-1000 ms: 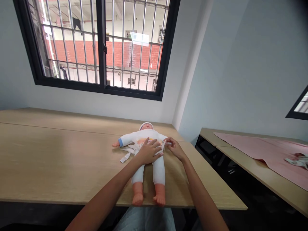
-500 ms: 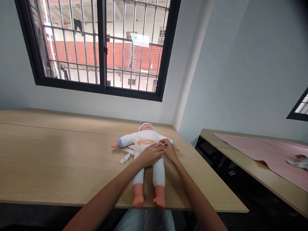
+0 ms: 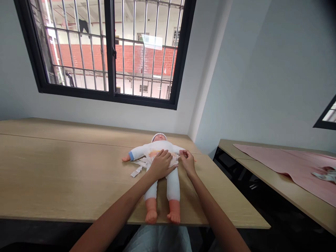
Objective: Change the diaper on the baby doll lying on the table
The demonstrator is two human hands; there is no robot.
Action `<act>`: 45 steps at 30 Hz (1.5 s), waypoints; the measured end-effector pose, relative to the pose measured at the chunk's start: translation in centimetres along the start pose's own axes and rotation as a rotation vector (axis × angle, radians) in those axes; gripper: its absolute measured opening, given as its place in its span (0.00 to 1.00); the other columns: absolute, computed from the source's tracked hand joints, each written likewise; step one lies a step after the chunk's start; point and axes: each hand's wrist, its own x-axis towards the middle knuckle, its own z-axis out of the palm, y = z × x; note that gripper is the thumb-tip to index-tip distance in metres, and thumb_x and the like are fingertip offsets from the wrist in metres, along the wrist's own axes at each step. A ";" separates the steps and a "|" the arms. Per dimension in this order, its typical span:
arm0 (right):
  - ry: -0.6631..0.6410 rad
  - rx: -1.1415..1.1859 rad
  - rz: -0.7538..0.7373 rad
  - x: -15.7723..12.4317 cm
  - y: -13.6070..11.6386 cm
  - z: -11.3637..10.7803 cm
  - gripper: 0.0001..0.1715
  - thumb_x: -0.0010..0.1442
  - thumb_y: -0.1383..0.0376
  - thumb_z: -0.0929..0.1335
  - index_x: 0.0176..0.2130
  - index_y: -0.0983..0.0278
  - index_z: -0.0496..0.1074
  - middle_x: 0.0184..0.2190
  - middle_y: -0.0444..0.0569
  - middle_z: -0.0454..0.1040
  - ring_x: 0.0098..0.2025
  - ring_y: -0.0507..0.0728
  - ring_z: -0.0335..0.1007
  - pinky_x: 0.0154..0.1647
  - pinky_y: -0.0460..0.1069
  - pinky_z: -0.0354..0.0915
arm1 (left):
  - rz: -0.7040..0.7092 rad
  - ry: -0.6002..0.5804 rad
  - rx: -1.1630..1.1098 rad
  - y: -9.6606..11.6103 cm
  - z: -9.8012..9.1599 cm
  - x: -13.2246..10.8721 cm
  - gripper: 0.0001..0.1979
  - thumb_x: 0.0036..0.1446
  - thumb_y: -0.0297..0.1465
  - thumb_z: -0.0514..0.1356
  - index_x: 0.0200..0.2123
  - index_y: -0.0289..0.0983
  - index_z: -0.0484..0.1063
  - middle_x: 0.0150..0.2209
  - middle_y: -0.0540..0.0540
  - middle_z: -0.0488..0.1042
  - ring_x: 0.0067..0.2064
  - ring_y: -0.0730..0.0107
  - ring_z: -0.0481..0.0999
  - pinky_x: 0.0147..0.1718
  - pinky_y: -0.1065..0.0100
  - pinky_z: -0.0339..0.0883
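A baby doll (image 3: 173, 185) in a white outfit with blue cuffs and a white cap lies on its back on the table, feet toward me. Around its hips is a white diaper (image 3: 174, 161) with an orange and yellow print at the waist. My left hand (image 3: 161, 164) rests flat on the diaper's front, fingers stretched out. At the doll's side, on the right, my right hand (image 3: 188, 161) pinches the diaper's edge between bent fingers. The diaper's other side lies loose, its white tab (image 3: 136, 171) spread on the table.
The wooden table (image 3: 65, 175) ends at a front edge just past the doll's feet. To the right, across a dark gap, a second table (image 3: 252, 166) carries a pink mat (image 3: 288, 164) and a crumpled cloth (image 3: 325, 175). A barred window (image 3: 112, 94) is behind.
My left hand has slid up and slightly left, flattening over the diaper's front. My right hand has moved a little right, away from the left hand, toward the doll's side.
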 end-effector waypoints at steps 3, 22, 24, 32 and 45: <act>0.003 0.043 0.031 -0.2 -0.3 -0.2 0.24 0.52 0.45 0.68 0.31 0.63 0.68 0.31 0.50 0.74 0.35 0.58 0.70 0.42 0.53 0.67 | -0.063 0.046 -0.008 0.1 -0.2 0.0 0.16 0.63 0.42 0.53 0.41 0.36 0.72 0.43 0.42 0.76 0.55 0.57 0.69 0.61 0.52 0.55; -0.169 0.130 0.028 -2.1 -1.9 1.0 0.27 0.61 0.44 0.62 0.39 0.63 0.74 0.38 0.54 0.79 0.43 0.62 0.74 0.47 0.55 0.67 | -0.293 0.064 -0.017 -0.6 0.5 -0.4 0.13 0.61 0.30 0.53 0.45 0.44 0.75 0.59 0.42 0.66 0.62 0.57 0.62 0.59 0.45 0.54; -0.144 0.124 0.029 -2.1 -1.8 0.9 0.29 0.62 0.43 0.61 0.40 0.64 0.74 0.38 0.54 0.78 0.43 0.62 0.74 0.47 0.55 0.67 | -0.302 0.062 -0.019 -0.7 0.4 -0.4 0.15 0.61 0.30 0.53 0.48 0.44 0.74 0.59 0.41 0.66 0.62 0.57 0.63 0.59 0.45 0.55; -0.207 0.058 -0.028 -2.4 -1.5 1.3 0.29 0.62 0.43 0.61 0.39 0.63 0.74 0.42 0.54 0.77 0.46 0.62 0.73 0.52 0.55 0.65 | -0.295 0.075 -0.048 -0.6 0.7 -0.6 0.15 0.60 0.30 0.53 0.49 0.44 0.73 0.57 0.43 0.68 0.61 0.55 0.63 0.60 0.44 0.53; 0.028 -0.022 -0.021 -2.9 -2.7 0.5 0.27 0.66 0.45 0.54 0.45 0.61 0.67 0.30 0.49 0.75 0.40 0.60 0.72 0.48 0.54 0.63 | -0.671 -0.209 -0.476 -11.7 -4.3 -4.0 0.06 0.49 0.34 0.56 0.28 0.37 0.67 0.28 0.49 0.70 0.32 0.67 0.70 0.32 0.69 0.64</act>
